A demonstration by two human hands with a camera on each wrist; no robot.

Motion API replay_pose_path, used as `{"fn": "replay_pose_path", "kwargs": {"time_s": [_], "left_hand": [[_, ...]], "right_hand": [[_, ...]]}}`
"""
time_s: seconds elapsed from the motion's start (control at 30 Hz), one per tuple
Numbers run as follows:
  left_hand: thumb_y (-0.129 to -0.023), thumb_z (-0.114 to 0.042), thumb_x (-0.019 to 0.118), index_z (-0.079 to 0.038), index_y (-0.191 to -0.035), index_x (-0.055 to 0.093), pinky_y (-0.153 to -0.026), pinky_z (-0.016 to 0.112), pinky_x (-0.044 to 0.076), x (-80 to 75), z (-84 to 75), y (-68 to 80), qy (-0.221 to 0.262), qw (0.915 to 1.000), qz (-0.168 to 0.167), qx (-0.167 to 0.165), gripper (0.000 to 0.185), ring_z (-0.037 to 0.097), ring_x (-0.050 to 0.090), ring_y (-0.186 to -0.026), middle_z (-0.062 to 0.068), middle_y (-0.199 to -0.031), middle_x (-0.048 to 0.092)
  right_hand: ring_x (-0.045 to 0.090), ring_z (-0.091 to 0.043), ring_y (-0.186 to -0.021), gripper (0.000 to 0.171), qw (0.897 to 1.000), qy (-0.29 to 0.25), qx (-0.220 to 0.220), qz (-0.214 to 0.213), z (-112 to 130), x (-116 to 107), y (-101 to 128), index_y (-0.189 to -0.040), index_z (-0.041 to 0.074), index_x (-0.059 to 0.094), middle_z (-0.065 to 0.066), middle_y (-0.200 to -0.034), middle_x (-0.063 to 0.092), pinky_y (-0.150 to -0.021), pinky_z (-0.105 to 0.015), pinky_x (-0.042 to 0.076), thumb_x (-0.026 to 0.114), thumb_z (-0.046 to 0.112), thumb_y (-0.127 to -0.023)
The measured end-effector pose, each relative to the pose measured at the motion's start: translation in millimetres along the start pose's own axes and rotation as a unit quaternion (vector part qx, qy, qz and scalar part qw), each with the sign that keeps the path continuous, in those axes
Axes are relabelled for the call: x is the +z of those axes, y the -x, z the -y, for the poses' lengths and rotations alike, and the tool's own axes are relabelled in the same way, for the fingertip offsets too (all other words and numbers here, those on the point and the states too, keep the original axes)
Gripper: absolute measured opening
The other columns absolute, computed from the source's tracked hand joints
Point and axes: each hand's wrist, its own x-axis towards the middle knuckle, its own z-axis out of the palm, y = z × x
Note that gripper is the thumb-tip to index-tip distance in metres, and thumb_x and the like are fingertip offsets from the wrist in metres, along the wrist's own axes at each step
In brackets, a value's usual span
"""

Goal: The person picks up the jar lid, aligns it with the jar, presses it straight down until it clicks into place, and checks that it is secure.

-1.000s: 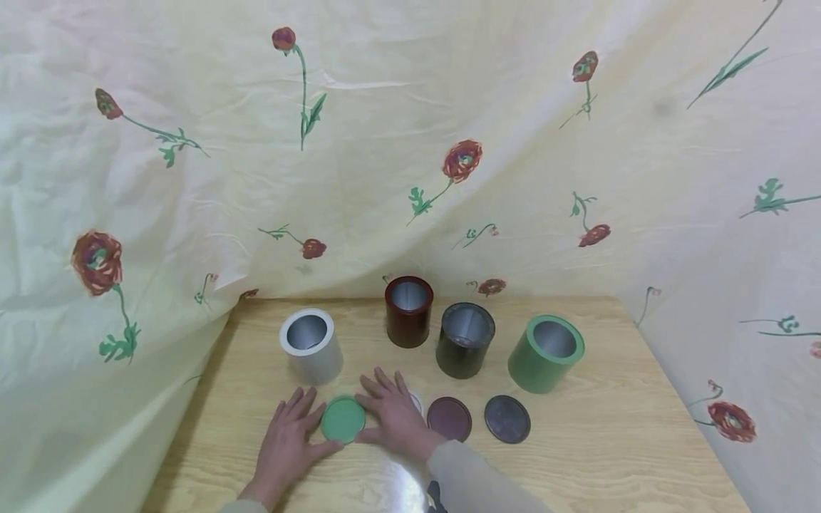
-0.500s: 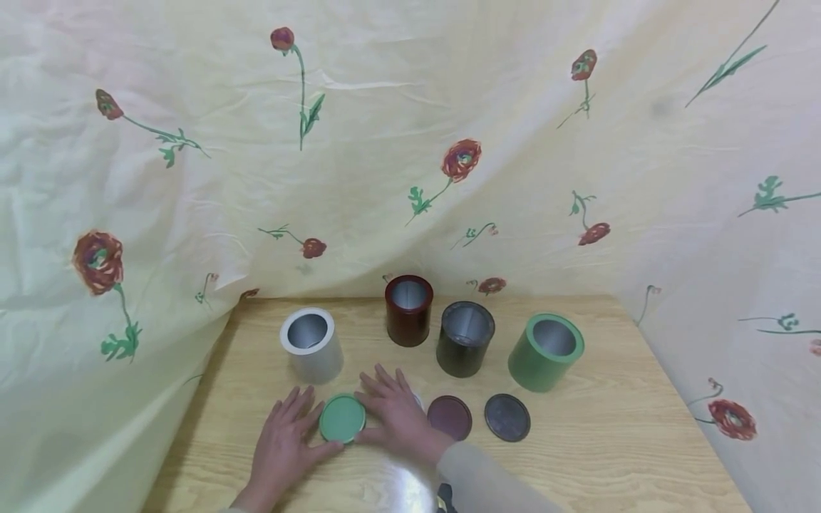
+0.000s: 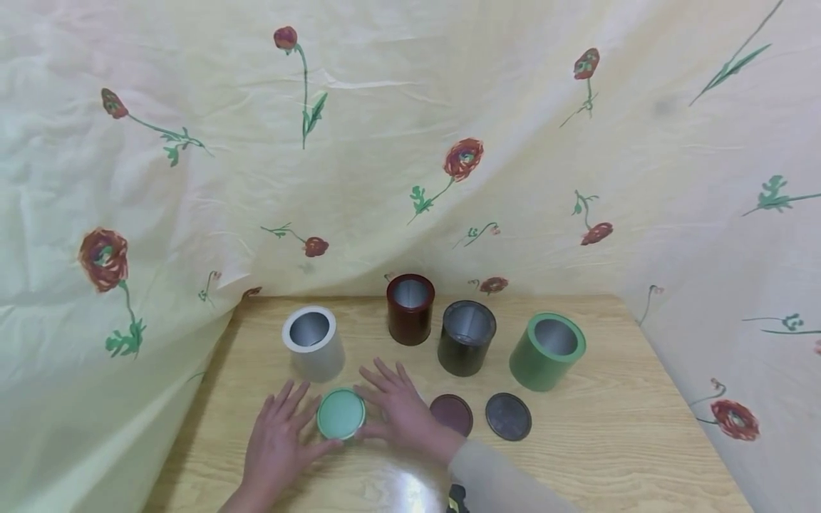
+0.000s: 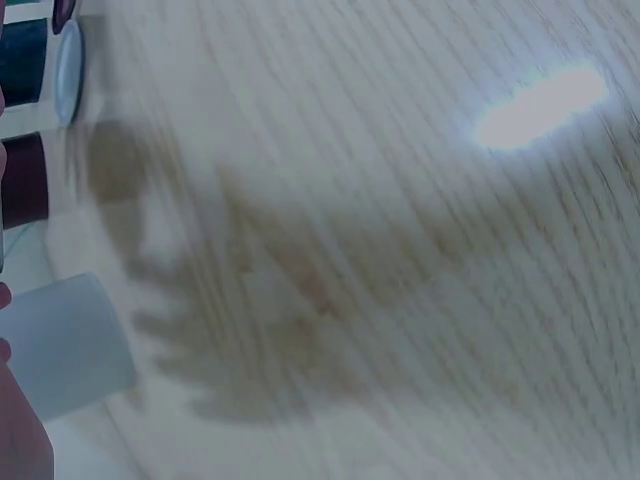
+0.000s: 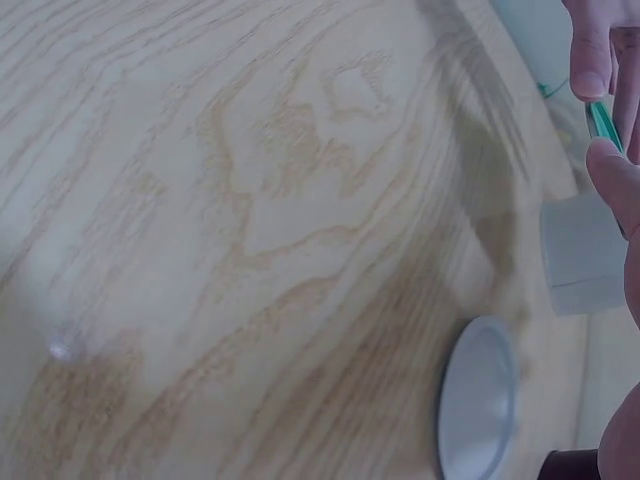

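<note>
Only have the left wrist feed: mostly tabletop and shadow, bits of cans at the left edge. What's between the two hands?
Observer: A green lid. The head view shows it with the left hand on one side and the right hand on the other.
Operator: Set down or lifted?
Observer: Lifted. The right wrist view shows it edge-on, clear of the table.
Operator: Can't see the top of the white can. Lidded?
Observer: No. The head view looks down into its mouth, and it's uncovered.
</note>
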Motion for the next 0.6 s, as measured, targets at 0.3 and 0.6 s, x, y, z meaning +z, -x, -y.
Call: {"fn": "replay_pose_path", "kwargs": {"time_s": [0.3,0.6], "left_hand": [[-0.061,-0.057,0.097,-0.007,-0.125,0.079,-0.108,0.075,0.044,-18.8,-3.6,-12.7,0.018,0.9985,-0.046,0.023,0.083,0.051,0.055,-0.138,0.022,-0.145,0.065],[-0.066,-0.065,0.088,-0.007,-0.122,0.081,-0.110,0.073,0.044,-29.7,-5.6,-26.3,0.017,0.9963,-0.073,0.043,0.081,0.049,0.055,-0.139,0.020,-0.146,0.065]], "right_hand": [[0.028,-0.042,-0.160,0.078,0.999,-0.007,-0.025,-0.042,5.5,-17.1,-4.7,-0.147,0.010,0.066,-0.013,-0.165,0.046,-0.124,-0.074,0.020,0.090,0.046,-0.083],[0.033,-0.043,-0.158,0.077,0.996,0.014,-0.043,-0.075,7.2,-31.8,-8.2,-0.145,0.011,0.068,-0.013,-0.164,0.048,-0.124,-0.075,0.021,0.091,0.049,-0.082]]}}
